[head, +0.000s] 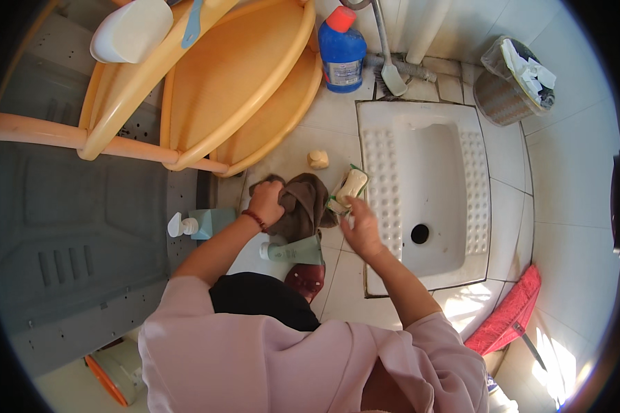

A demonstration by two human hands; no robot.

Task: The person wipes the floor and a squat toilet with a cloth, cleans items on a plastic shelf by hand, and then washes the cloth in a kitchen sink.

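My left hand (pixel 266 202) grips a bunched brown cloth (pixel 306 204) low over the tiled floor. To its right, my right hand (pixel 360 227) has its fingertips at the lower end of a pale bar of soap (pixel 352 186), which lies on a green-edged wrapper or dish beside the squat toilet; whether the fingers hold it is unclear. A small cream-coloured block (pixel 318 159) rests on the floor above the cloth. Below the cloth is a pale green squeeze tube (pixel 294 251) with a white cap. A green pump bottle (pixel 209 223) lies left of my left forearm.
An orange plastic corner shelf (pixel 237 82) stands at upper left, bearing a white scoop-like container (pixel 133 32). Beyond the squat toilet (pixel 434 155) are a blue bottle with a red cap (pixel 342 57), a toilet brush (pixel 392 77) and a wastebasket (pixel 504 98). A red broom (pixel 509 315) is at lower right.
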